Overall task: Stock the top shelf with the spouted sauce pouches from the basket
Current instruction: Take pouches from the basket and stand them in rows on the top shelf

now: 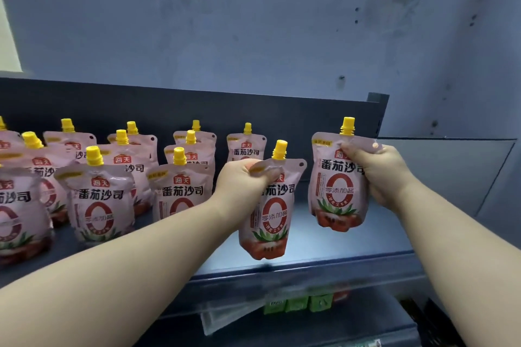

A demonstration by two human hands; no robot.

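Against a blue-grey wall (pixel 253 36), two sauce pouches hung over the bare right end of the top shelf (pixel 324 248).

The left pouch (pixel 270 214) and right pouch (pixel 338 191) looked soft, full and floppy, with slick film that creased under the grip, so the stiffer top seam below the spout seemed the safest hold. Each had its long axis near vertical, yellow cap up and label facing the camera, and the left one leaned slightly to the right at the top. The left hand (pixel 239 180) pinched its pouch by the crumpled top corner with curled fingers. The right hand (pixel 377 172) had its thumb across the front and its fingers wrapped behind the side edge. Whether either base touched the shelf was hard to tell. To the left, the standing pouches (pixel 101 200) filled rows, and green packs (pixel 296 303) sat on the shelf below.
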